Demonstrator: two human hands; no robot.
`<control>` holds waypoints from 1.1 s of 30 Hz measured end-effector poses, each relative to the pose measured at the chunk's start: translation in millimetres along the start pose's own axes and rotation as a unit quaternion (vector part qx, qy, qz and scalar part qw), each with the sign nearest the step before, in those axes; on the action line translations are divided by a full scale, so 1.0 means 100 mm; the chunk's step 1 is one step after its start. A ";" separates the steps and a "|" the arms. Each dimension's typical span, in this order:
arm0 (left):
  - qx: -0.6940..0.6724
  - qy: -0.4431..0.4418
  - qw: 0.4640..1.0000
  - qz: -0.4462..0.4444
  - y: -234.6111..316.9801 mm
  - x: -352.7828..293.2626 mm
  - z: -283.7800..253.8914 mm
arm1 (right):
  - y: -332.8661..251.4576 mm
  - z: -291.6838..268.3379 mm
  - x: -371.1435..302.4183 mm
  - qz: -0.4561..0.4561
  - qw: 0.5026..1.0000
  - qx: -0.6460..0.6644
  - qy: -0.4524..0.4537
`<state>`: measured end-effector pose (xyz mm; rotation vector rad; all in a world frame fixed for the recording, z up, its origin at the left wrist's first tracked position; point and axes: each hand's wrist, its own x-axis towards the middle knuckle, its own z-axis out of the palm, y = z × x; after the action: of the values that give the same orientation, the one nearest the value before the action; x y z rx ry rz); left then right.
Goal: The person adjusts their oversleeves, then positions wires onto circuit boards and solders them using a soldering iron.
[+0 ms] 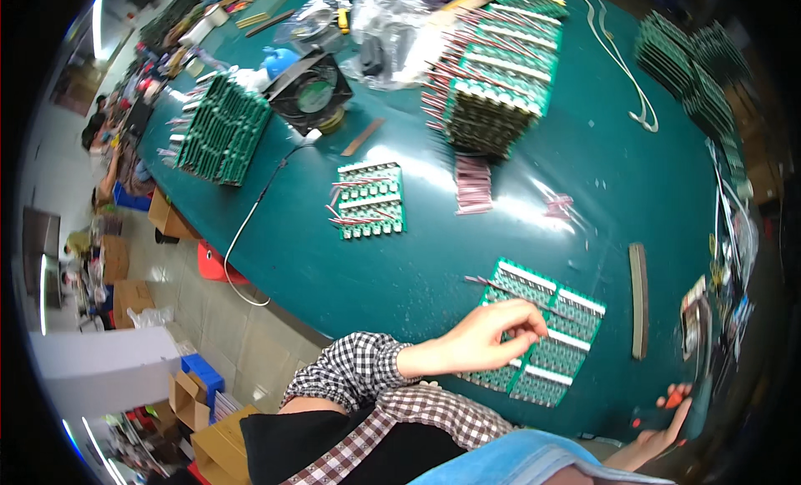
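Observation:
My left hand (498, 332) hovers over or rests on a green circuit board panel (561, 351) lying near the table's front edge. Its fingers are curled and the thumb is bent toward them; anything small between them is hidden. White strips cross the panel in rows, and a short dark red wire (477, 280) sticks out at its upper left. Off to the lower right, my right hand (659, 439) is closed around a dark tool with orange parts (655, 416), whose kind is unclear at the dim rim. The right hand is apart from the panel.
A smaller wired board (370, 203) lies mid-table. Board stacks stand behind it (501, 76), at left (221, 133) and far right (667, 55). A black fan (310, 93), a bundle of red wires (473, 185) and a grey bar (638, 301) are on the green table.

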<state>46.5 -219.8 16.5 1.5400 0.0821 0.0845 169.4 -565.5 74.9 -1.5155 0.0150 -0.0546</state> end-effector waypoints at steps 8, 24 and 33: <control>-0.165 0.086 0.981 -0.055 0.06 0.02 0.03 | 0.20 0.92 -0.18 0.189 0.918 0.294 -0.186; -0.313 0.128 0.936 -0.098 0.04 0.22 0.20 | 0.53 1.07 -0.58 0.274 0.894 0.301 -0.186; -0.205 0.125 0.967 -0.091 0.02 0.12 0.10 | 0.57 0.85 -0.47 0.307 0.864 0.370 -0.146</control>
<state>59.5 -228.0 18.6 1.0961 0.3824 0.1404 127.4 -475.1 22.1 -0.6791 0.2113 0.6224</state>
